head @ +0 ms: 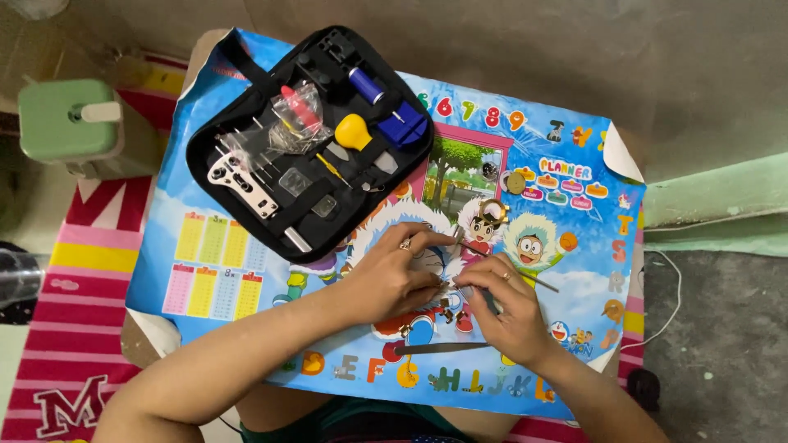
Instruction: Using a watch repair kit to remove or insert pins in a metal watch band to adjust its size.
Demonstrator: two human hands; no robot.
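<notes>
One tweezers (439, 348), two hands (394, 277).

Both forearms were bare, no sleeves in sight. The left hand (392, 275) wore a ring, the right hand (507, 305) another; below, possibly a dark green garment.
</notes>
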